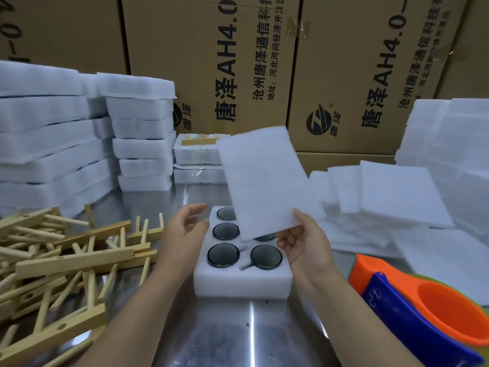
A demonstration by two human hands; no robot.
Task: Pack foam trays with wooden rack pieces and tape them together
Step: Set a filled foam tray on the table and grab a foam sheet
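Reaching in from the near edge, the right hand (304, 250) pinches the lower corner of a white foam sheet (267, 181), thumb on top, tilted above the foam tray (238, 284) on the steel table (238, 335) (its round pockets hold dark discs (223, 255)). The left hand (182, 234) hovers beside the tray's left edge, fingers loose, holding nothing. Wooden rack pieces (74, 260) lie heaped left, an orange-and-blue tape dispenser (423, 308) right, stacked foam trays (53, 144) and cardboard boxes (211, 62) behind.

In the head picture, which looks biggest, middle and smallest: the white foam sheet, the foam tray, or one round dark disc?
Largest, tied: foam sheet and foam tray look alike; the sheet is held nearer the camera, so unsure.
Smallest: round dark disc.
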